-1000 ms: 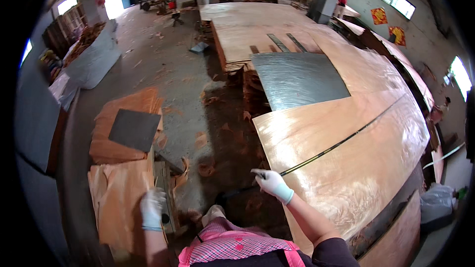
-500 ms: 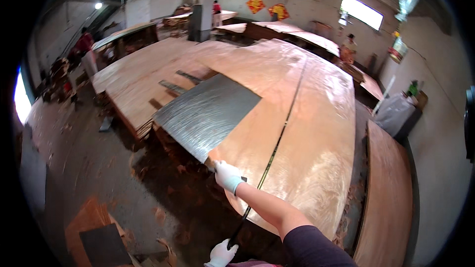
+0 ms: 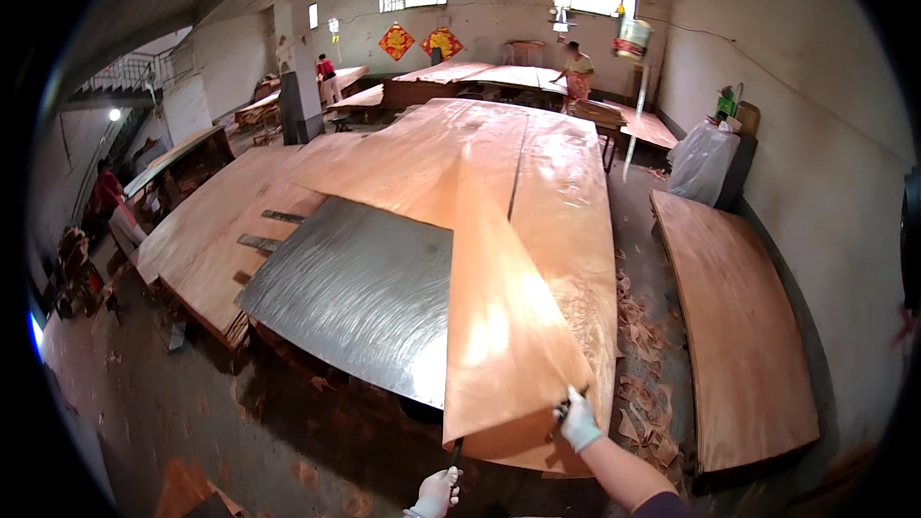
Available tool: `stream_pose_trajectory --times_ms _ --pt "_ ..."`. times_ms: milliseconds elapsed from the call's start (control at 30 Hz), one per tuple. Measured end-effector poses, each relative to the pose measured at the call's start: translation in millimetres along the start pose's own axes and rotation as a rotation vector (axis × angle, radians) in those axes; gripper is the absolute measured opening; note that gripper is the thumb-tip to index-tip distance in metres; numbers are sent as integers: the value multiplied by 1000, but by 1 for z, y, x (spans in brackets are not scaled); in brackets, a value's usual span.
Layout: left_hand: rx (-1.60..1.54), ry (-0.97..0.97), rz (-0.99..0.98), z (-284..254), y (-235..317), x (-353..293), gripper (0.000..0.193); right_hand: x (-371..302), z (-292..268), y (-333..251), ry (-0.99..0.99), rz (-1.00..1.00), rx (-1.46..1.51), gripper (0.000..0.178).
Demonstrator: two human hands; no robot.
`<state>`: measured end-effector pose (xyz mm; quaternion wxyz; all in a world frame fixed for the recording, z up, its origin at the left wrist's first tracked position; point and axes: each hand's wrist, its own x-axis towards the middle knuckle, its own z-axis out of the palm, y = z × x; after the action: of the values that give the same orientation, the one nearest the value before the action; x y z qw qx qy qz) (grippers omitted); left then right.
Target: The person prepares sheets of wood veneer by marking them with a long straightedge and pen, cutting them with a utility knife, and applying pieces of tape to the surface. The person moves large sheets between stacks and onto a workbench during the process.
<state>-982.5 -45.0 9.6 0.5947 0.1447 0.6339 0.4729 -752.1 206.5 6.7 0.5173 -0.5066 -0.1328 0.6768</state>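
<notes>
We see the right hand (image 3: 580,425) clamped on the veneer sheet (image 3: 508,345) at one corner, presumably so it lies folded over the stack (image 3: 573,221) beside the grey plate (image 3: 360,293); the left hand (image 3: 436,493) grips the dark rod (image 3: 457,452), seemingly steadying it.

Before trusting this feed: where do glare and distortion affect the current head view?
Head view: glare whitens the lower right corner of the shiny grey flat sheet and patches of the triangular tan wooden flap; head view: fisheye curvature bows the long brown wooden panel.
</notes>
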Motion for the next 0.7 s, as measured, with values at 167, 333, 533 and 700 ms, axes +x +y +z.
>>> stream_pose_trajectory --times_ms 167,333,533,700 --pt "-90 -4 -55 20 16 -6 23 -16 -125 16 129 157 111 26" --pt "-123 -62 -130 28 21 -2 28 -50 -183 37 197 275 203 26" --pt "-81 -93 -170 13 14 21 32 -123 -140 50 -57 283 -132 44" --pt "-41 -210 -135 19 23 8 25 -153 -55 40 -481 143 -822 48"
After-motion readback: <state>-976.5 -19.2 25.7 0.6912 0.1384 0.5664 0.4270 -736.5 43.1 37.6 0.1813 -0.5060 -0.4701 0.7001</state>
